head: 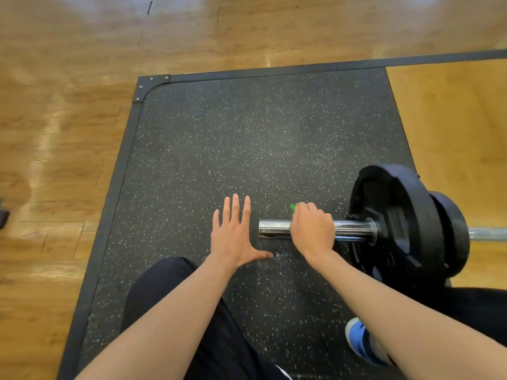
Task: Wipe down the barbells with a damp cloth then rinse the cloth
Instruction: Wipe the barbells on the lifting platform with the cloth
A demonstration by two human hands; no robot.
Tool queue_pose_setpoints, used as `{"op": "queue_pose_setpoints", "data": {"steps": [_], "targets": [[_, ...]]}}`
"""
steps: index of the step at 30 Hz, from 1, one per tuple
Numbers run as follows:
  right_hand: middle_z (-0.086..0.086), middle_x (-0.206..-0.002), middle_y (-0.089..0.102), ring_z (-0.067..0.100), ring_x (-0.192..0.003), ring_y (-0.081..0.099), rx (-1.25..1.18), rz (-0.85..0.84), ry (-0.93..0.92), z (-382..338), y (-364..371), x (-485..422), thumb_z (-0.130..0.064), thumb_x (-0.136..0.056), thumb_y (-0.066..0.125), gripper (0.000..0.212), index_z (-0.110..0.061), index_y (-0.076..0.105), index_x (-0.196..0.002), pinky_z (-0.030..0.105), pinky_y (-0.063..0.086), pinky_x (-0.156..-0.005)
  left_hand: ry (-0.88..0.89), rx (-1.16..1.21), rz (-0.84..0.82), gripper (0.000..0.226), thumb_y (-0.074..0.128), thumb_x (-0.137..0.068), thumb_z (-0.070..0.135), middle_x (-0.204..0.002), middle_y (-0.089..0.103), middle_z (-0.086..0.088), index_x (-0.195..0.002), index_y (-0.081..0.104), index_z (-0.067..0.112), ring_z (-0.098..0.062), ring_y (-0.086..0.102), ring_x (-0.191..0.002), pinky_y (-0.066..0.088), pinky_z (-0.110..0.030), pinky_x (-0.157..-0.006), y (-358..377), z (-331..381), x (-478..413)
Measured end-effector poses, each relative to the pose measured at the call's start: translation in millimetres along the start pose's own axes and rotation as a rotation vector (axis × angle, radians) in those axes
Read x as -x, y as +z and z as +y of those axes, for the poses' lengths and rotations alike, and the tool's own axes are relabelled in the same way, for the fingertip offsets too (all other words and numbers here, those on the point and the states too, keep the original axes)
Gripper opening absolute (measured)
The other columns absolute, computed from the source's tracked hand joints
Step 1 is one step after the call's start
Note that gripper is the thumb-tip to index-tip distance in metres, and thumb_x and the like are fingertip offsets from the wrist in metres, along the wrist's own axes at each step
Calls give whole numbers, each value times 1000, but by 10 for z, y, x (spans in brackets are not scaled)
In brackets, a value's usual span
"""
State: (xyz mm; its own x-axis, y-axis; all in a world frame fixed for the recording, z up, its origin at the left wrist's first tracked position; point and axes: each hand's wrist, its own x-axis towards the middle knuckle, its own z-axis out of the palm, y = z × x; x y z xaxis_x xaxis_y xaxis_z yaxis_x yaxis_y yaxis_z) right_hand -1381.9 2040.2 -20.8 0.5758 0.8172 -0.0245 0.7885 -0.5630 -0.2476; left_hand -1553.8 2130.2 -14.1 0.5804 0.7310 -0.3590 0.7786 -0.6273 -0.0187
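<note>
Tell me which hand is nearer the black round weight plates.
Right. The right hand grips the chrome barbell sleeve beside the black weight plates; the left hand is spread open past the sleeve's free end, farther away.

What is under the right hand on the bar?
The right hand curls over the chrome barbell sleeve; a green cloth corner peeks out beyond it. The rest of the cloth is covered.

Left hand (233,237) flat, fingers spread; right hand (312,231) curled palm-down, seemingly in a grip.
</note>
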Motion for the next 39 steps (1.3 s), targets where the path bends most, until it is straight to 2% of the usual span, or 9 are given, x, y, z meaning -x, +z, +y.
{"op": "queue_pose_setpoints", "data": {"steps": [4, 8, 12, 17, 20, 24, 27, 34, 39], "targets": [[1, -105, 70, 26, -80, 70, -85, -152, -173, -555, 105, -111, -30, -108, 35, 31, -18, 63, -115, 39, 56, -71, -6, 28, -3, 151, 54, -54, 97, -166, -19, -11, -156, -23, 16, -31, -18, -153, 5, -55, -125, -2, -20, 15], [8, -135, 64, 30, -111, 65, -21, 33, -570, -549, 283, 170, -26, -99, 49, 34, -18, 64, -129, 41, 52, -92, -59, 54, 19, 138, 56, -67, 85, -167, -15, -11, -156, -19, 10, -30, -16, -154, 11, -54, -124, 17, -65, 38], [14, -163, 30, 40, -139, 41, 95, 18, -823, -15, 221, 309, -16, -89, 58, 63, -29, 44, -150, 51, 34, -116, -45, 64, -14, 153, 58, -53, 95, -167, -16, -10, -155, -24, 16, -31, -15, -154, 10, -55, -124, 12, -67, 38], [18, -157, 40, 42, -128, 50, 101, 138, -710, 561, 121, 306, -1, -92, 50, 65, -26, 45, -152, 53, 40, -110, -52, 58, -30, 161, 51, -44, 103, -166, -20, -12, -154, -27, 15, -32, -17, -153, 10, -56, -124, 17, -80, -1], [16, -144, 54, 35, -114, 57, 75, 160, -546, 719, 66, 279, -23, -103, 51, 43, -19, 53, -146, 47, 45, -102, -20, 45, -30, 162, 47, -42, 105, -166, -19, -11, -154, -27, 16, -32, -16, -153, 11, -56, -124, 27, -32, -7], [2, -110, 71, 26, -82, 62, -11, 142, -241, 91, 82, 149, -33, -107, 35, 40, -17, 65, -128, 39, 46, -75, -33, 57, -12, 162, 47, -40, 105, -167, -17, -11, -155, -24, 16, -32, -15, -154, 12, -56, -124, -8, 7, -9], [-1, -104, 71, 25, -77, 65, 6, 45, -325, -396, 204, 116, -37, -108, 34, 39, -22, 66, -124, 37, 47, -68, -61, 75, -21, 157, 48, -44, 101, -167, -17, -11, -155, -24, 16, -31, -14, -154, 10, -55, -124, -40, -27, 24], [13, -156, 41, 36, -119, 53, 107, 112, -800, -204, 323, 307, -15, -91, 53, 59, -24, 44, -149, 48, 43, -107, -86, 83, -12, 153, 57, -50, 95, -167, -15, -11, -156, -22, 17, -32, -12, -154, 14, -56, -123, -32, -108, 78], [16, -159, 36, 36, -118, 51, 198, 111, -719, 496, 144, 304, -5, -89, 62, 80, -20, 26, -159, 49, 43, -109, -46, 87, 1, 162, 46, -39, 105, -166, -20, -10, -154, -28, 18, -32, -17, -153, 9, -55, -124, -51, -40, 24]]}}
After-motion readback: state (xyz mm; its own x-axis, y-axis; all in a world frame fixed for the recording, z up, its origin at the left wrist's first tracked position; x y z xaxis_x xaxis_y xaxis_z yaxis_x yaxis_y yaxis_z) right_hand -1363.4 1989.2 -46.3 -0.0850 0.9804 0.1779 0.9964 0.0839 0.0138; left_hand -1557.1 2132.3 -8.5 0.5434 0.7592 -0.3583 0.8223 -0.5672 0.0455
